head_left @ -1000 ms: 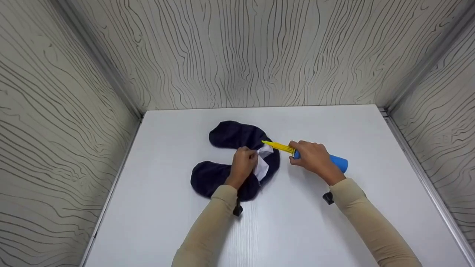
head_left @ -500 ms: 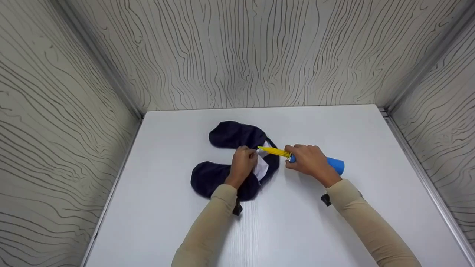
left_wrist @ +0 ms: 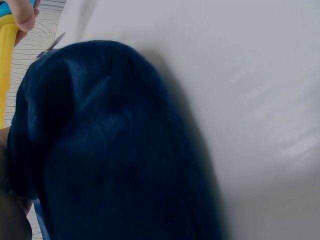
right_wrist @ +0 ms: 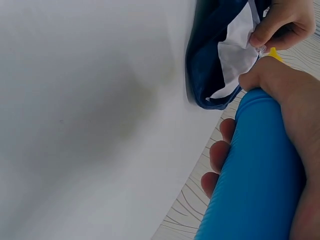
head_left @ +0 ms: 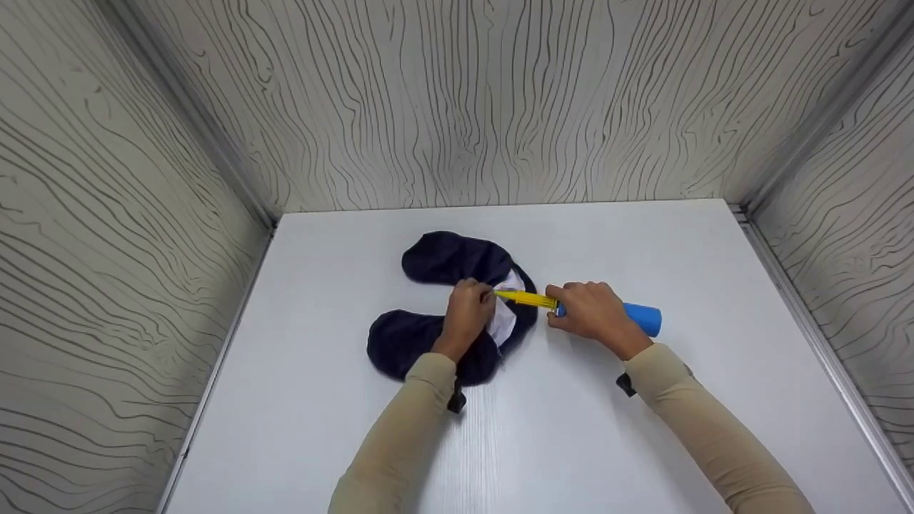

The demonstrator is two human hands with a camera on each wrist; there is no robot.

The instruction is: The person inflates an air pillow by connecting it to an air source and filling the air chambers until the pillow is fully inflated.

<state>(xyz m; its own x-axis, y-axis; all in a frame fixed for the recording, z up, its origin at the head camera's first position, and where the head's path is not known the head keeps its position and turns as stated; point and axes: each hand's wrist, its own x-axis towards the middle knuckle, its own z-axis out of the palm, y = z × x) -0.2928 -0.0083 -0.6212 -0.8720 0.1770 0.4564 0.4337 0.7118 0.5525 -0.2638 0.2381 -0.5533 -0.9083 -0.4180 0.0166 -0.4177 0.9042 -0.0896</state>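
Note:
A dark navy U-shaped neck pillow [head_left: 407, 344] lies on the white table, its opening facing left. White inner material [head_left: 504, 323] shows through a gap in the cover along its curved right side. There my left hand [head_left: 468, 314] pinches a small clear valve-like piece [right_wrist: 262, 50] on the white inner. My right hand [head_left: 594, 310] grips a blue hand air pump [head_left: 643, 319] with a yellow pointed nozzle [head_left: 530, 298]. The nozzle tip is at my left fingertips; whether it sits inside the valve is hidden. The left wrist view shows mostly the pillow's navy cover [left_wrist: 115, 135].
The white tabletop [head_left: 300, 428] extends on all sides of the pillow. Panels with a wood-line pattern [head_left: 457, 107] stand behind and at both sides. A small black wrist camera [head_left: 456, 402] sits below my left cuff.
My right hand has brought the pump left and slightly down, so its yellow tip went from over the pillow's edge to my left fingertips. My left hand has stayed put.

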